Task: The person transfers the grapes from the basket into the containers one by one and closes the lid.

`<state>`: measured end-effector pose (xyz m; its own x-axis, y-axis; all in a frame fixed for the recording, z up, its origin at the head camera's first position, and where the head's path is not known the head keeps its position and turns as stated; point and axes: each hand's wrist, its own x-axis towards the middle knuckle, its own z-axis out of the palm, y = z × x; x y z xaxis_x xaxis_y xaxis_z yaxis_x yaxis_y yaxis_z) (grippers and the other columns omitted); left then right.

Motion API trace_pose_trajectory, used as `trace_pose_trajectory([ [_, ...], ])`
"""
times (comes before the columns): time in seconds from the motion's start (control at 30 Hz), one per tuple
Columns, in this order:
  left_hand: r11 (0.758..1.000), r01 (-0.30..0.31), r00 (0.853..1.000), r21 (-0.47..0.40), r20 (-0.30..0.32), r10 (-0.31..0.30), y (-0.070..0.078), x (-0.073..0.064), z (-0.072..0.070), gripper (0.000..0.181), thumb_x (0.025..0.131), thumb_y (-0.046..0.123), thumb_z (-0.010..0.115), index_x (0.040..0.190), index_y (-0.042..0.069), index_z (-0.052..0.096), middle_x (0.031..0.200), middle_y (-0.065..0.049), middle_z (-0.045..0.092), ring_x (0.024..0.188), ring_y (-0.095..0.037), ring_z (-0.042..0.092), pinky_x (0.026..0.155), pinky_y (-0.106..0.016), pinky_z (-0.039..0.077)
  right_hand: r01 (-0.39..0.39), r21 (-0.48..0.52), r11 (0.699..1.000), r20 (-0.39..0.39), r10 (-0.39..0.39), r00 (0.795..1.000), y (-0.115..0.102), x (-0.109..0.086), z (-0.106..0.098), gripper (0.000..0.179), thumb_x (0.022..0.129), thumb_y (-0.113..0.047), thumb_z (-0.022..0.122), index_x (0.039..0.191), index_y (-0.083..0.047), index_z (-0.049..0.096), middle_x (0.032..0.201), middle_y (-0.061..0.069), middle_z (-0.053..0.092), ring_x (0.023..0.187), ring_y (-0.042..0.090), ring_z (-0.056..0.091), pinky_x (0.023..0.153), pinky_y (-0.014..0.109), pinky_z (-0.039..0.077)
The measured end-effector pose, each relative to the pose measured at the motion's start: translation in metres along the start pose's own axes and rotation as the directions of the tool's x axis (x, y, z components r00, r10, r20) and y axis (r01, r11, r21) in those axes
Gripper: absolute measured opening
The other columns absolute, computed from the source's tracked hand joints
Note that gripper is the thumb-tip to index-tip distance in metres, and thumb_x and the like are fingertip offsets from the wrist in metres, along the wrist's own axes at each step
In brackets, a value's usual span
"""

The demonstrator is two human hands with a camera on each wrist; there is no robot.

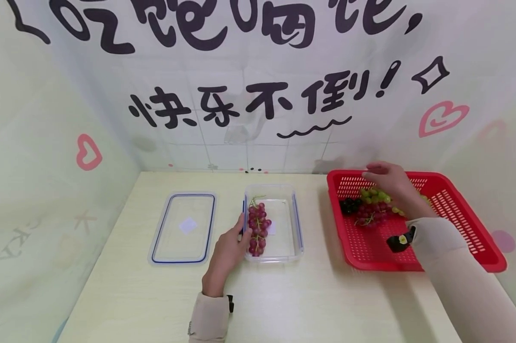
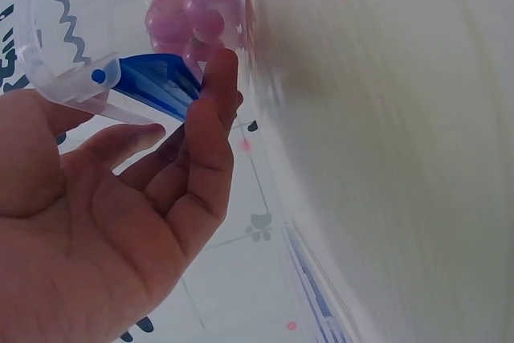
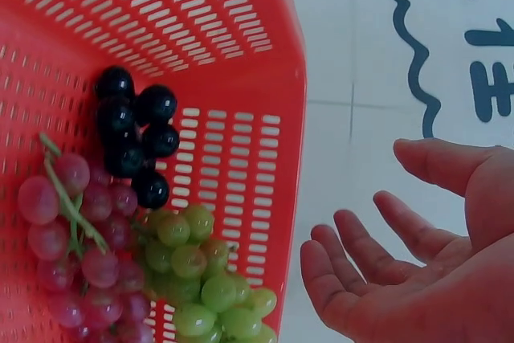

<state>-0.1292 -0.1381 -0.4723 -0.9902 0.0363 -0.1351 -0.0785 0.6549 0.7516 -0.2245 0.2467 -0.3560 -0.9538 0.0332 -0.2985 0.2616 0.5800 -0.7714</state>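
At the middle of the table my left hand (image 1: 230,250) grips the left wall of a clear plastic container (image 1: 293,258), by a blue-edged latch flap (image 2: 157,82). A bunch of red grapes (image 1: 259,229) lies inside, along that wall. Over the back of a red basket (image 1: 342,240) hovers my right hand (image 1: 391,180), its fingers loosely bent and holding nothing. Below it in the basket are black grapes (image 3: 132,130), another bunch of red grapes (image 3: 84,255) and green grapes (image 3: 213,287). The right wrist view shows the hand apart from them.
A clear lid (image 1: 183,238) with a blue seal lies flat on the pale table (image 1: 292,305), left of the container. Behind the table hangs a white printed backdrop (image 1: 241,157). The basket stands at the table's right side.
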Motion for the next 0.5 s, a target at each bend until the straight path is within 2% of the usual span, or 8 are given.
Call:
trace_pose_trajectory([
  [0.27,1.000,-0.009,1.000,0.003,-0.009,0.009,0.000,-0.001,0.000,0.058,0.105,0.030,0.049,0.156,0.012,0.030,0.084,-0.011,0.061,0.051,-0.015,0.036,0.050,-0.030,0.035,-0.018,0.015,1.000,-0.069,0.019,0.997,0.012,-0.002,-0.010,0.077,0.098,-0.043,0.057,0.155,-0.003,0.026,0.152,0.027,0.034,0.132,0.045,0.040,0.104,0.056,0.043],
  [0.37,1.000,-0.011,1.000,0.008,-0.016,0.011,0.001,-0.001,0.000,0.058,0.104,0.030,0.049,0.156,0.011,0.030,0.091,-0.013,0.064,0.051,-0.015,0.035,0.050,-0.030,0.035,-0.033,0.031,0.999,-0.088,0.036,0.995,0.016,-0.003,-0.014,0.080,0.098,-0.042,0.058,0.157,-0.003,0.021,0.155,0.029,0.029,0.134,0.046,0.036,0.105,0.057,0.041],
  [0.5,1.000,-0.009,1.000,0.010,-0.014,0.009,0.001,-0.001,-0.001,0.058,0.105,0.031,0.049,0.156,0.012,0.030,0.083,-0.010,0.060,0.050,-0.014,0.035,0.049,-0.029,0.035,-0.058,0.059,0.997,-0.125,0.065,0.990,0.022,-0.002,-0.016,0.081,0.100,-0.040,0.054,0.158,-0.001,0.012,0.158,0.032,0.018,0.137,0.049,0.030,0.108,0.060,0.036],
])
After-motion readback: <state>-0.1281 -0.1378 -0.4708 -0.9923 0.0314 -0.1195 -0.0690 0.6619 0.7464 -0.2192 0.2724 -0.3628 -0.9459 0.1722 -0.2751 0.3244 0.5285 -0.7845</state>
